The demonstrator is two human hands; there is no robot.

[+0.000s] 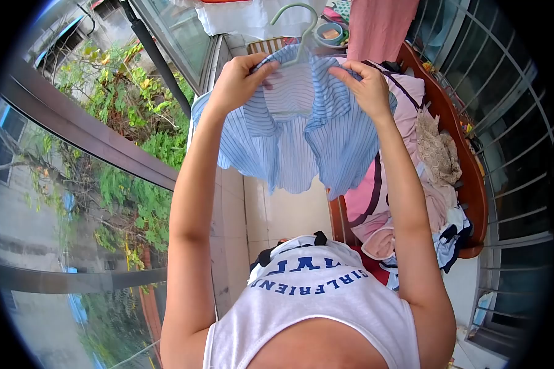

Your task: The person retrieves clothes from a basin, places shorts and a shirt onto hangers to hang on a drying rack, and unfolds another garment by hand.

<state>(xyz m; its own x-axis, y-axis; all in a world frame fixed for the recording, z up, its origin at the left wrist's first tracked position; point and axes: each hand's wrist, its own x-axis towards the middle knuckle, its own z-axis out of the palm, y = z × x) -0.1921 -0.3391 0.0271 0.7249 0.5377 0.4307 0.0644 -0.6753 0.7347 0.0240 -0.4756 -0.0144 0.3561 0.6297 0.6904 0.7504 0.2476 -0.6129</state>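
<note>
A blue striped shirt (345, 141) hangs spread out in front of me, its front falling open. Inside its neck sits a pale green clothes hanger (303, 38), with the hook standing up above the collar. My left hand (237, 83) pinches the shirt near the collar on the left side. On the other side, my right hand (366, 89) grips the cloth at the shoulder between thumb and fingers. Part of the hanger's bar shows through the thin fabric; its ends are hidden by the shirt.
To the right, a reddish-brown wooden bench (474, 215) bears a heap of clothes (403, 117). A pink towel (381, 27) hangs behind, beside a small blue bowl (330, 34). Window bars line the right; an open window (172, 43) and plants are at left. Below is the tiled floor (283, 212).
</note>
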